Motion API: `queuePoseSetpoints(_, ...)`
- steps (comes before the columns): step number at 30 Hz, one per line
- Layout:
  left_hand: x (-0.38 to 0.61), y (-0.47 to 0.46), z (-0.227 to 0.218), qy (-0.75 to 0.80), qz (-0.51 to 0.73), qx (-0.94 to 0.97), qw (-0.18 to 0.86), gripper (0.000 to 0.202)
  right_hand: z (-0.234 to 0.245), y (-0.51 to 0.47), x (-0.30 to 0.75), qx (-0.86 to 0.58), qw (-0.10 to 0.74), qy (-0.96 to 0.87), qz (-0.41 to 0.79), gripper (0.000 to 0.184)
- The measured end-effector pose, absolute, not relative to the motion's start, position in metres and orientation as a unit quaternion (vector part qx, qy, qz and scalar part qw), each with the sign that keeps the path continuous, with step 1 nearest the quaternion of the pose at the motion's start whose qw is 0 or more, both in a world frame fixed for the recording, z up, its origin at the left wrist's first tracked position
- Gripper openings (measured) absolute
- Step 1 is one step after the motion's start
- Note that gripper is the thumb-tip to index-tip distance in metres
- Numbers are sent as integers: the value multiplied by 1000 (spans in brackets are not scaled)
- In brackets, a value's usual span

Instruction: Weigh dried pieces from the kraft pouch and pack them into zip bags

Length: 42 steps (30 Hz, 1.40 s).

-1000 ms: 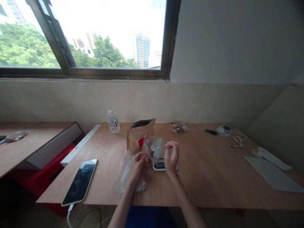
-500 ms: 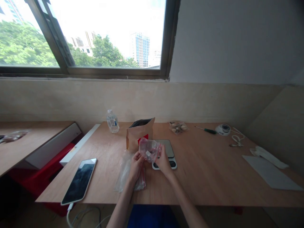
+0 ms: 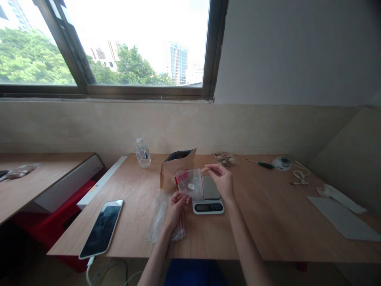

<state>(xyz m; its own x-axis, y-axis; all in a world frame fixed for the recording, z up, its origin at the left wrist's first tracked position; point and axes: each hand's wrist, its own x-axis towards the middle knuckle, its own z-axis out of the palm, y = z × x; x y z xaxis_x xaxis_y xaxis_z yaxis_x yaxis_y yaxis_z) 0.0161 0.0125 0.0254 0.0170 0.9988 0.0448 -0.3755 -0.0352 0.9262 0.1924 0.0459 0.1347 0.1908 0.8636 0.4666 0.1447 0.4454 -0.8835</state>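
A transparent zip bag (image 3: 190, 184) with red-edged seams and a small white tag inside hangs between my hands, just above the digital kitchen scale (image 3: 208, 206). My left hand (image 3: 177, 209) pinches the bag's lower edge. My right hand (image 3: 220, 180) holds its upper right corner with the fingertips. The scale's display faces me, and the bag hides part of its platform. Under my left hand lie crumpled transparent plastic bags (image 3: 159, 218). A kraft paper pouch (image 3: 175, 171) with a dark lining stands behind the zip bag.
On the wooden table (image 3: 262, 222) are a phone (image 3: 101, 229), a water bottle (image 3: 143, 153), a small bag of parts (image 3: 225, 159), a green-handled screwdriver (image 3: 260, 164), a tape roll (image 3: 281, 163), a white cable (image 3: 300, 177), and a grey sheet (image 3: 342, 218).
My right hand has moved up and to the right, now holding the bag's upper corner. The bag has spread flatter and no longer sits so low, and more of the scale shows.
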Motion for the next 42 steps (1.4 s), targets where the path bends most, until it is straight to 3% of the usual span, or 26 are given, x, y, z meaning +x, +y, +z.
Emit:
queuePoseSetpoints(3,15,12,25,363,596,404,591,18,169,62,180,-389,687,-561,248,16)
queuePoseSetpoints(6,14,11,23,358,602,397,593,16,196,83,154,-343,690,-590,242,16)
queuePoseSetpoints(13,14,13,25,367,616,379,585,17,192,110,113,-375,547,-723,192,19)
queuePoseSetpoints(18,15,14,23,361,612,382,591,14,187,102,117,-369,511,-764,136,28)
queuePoseSetpoints(22,14,13,22,362,615,384,586,14,187,88,134,-331,538,-750,197,23)
queuePoseSetpoints(26,15,11,22,345,618,387,591,14,156,59,159,-429,589,-638,249,27)
queuePoseSetpoints(29,18,12,24,322,613,397,603,12,119,40,174,-505,563,-580,305,55)
queuePoseSetpoints(30,19,12,26,317,606,405,606,13,109,37,178,-510,552,-562,345,57)
queuePoseSetpoints(34,21,17,46,331,564,462,599,18,89,42,196,-477,563,-465,489,43)
queuePoseSetpoints(38,18,14,76,368,495,538,574,22,95,52,212,-472,651,-368,467,47)
queuePoseSetpoints(42,12,3,97,372,422,577,592,27,101,44,209,-512,643,-418,388,44)
